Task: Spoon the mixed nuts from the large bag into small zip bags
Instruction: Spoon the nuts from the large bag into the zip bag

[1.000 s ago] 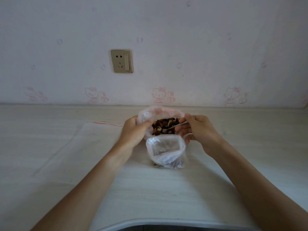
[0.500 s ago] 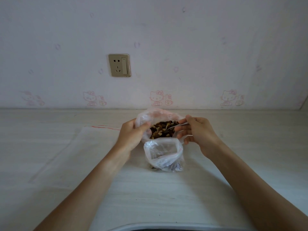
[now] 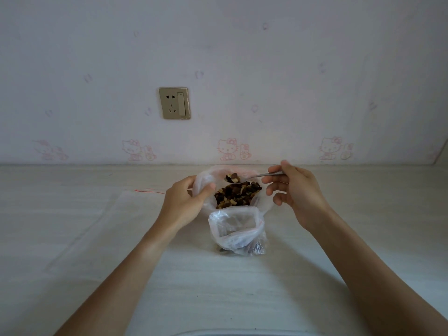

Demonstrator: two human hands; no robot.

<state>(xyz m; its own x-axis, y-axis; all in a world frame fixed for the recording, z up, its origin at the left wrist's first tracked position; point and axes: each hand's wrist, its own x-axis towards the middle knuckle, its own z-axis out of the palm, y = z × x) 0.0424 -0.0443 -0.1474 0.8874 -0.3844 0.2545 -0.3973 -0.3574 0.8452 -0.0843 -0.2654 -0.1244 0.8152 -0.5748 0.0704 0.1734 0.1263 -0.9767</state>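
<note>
The large clear bag (image 3: 203, 181) stands open on the table, filled with dark and tan mixed nuts (image 3: 236, 196). My left hand (image 3: 185, 202) grips its left rim. My right hand (image 3: 294, 192) pinches the handle of a metal spoon (image 3: 257, 176); the bowl of the spoon carries a few nuts and hovers just above the nut pile. In front of the large bag stands a small zip bag (image 3: 238, 229), mouth open toward me, with a red zip line and some nuts at its bottom.
A flat clear plastic sheet or bag with a red line (image 3: 97, 226) lies on the white table (image 3: 218, 287) to the left. The wall behind carries a socket (image 3: 174, 103). A rounded edge shows at the bottom of the frame.
My right hand has lifted the spoon out of the nut pile with nuts on it and drawn slightly to the right. The left hand keeps its hold on the bag rim.
</note>
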